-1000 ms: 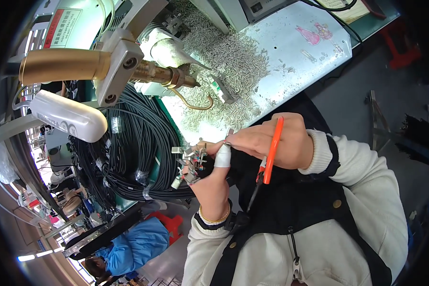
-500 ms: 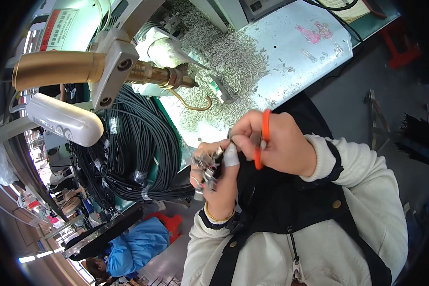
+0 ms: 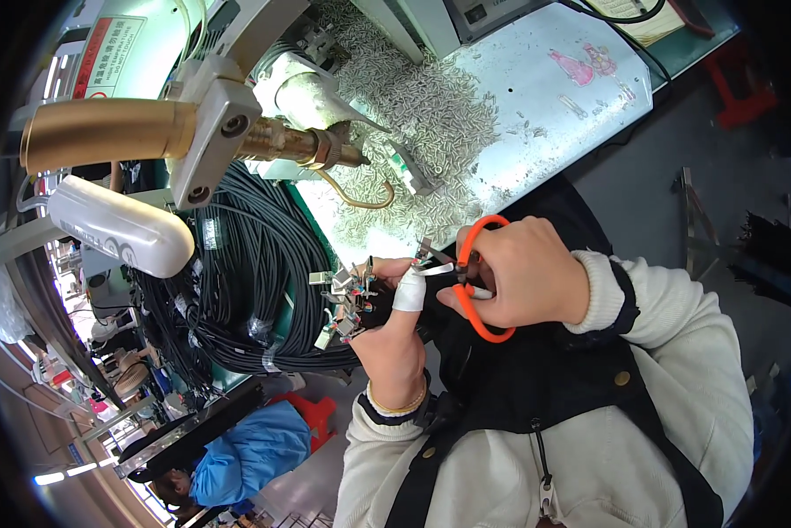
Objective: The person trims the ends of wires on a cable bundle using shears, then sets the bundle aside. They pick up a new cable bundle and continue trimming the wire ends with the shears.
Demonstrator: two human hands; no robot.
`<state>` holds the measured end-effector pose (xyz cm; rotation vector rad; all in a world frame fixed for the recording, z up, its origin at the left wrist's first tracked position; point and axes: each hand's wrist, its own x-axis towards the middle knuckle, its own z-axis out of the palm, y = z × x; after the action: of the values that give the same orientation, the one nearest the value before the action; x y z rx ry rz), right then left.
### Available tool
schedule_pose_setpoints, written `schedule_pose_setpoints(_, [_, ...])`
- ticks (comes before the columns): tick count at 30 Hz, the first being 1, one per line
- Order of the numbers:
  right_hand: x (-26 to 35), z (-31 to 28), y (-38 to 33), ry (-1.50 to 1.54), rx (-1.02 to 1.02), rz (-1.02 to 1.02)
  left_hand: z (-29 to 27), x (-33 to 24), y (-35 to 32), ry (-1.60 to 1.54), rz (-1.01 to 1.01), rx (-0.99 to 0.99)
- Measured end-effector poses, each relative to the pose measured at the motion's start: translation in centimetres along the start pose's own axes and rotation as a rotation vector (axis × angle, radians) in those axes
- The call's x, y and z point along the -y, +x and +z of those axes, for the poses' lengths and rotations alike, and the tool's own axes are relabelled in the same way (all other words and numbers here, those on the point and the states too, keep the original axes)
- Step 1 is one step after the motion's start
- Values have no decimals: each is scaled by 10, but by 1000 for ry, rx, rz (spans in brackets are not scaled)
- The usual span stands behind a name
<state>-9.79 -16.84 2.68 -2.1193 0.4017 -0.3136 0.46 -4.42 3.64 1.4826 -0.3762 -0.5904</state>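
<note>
Single head-worn fisheye view, looking steeply down, close above white worktable (image 3: 536, 114). Table fills upper frame; wearer's torso sits below it, near lower edge. Straight edges bend toward rim; dark corners probably lens surround.

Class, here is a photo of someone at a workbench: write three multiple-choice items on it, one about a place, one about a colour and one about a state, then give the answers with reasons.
1. Where do the coiled black cables lie?
A. to the left of the hands
B. on the person's lap
C. on the red stool

2. What colour are the scissor handles?
A. blue
B. orange
C. green

3. What is wrapped around the left thumb?
A. nothing
B. a black glove
C. white tape

Answers:
1 A: the cables hang beside the bench, left of the left hand.
2 B: the scissors in the right hand have orange loops.
3 C: a white band covers the thumb, next to the bundle of wire ends with metal clips that the left hand holds.
</note>
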Motion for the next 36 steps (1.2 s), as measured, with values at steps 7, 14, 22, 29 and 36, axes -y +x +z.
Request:
schedule_pose_setpoints(7, [-14, 28, -4, -2, -123, 6, 4, -3, 12, 106, 38, 9])
schedule_pose_setpoints(14, [-9, 9, 14, 746, -191, 180, 2, -9, 56, -333, -433, 190])
schedule_pose_setpoints(22, [-16, -11, 68, 650, -148, 302, 8, -6, 83, -324, -393, 260])
schedule_pose_setpoints(29, [-18, -8, 73, 725, -120, 268, 0, -9, 93, -261, -416, 313])
schedule_pose_setpoints(36, [-20, -7, 73, 703, -134, 267, 6, -11, 87, -198, -357, 266])
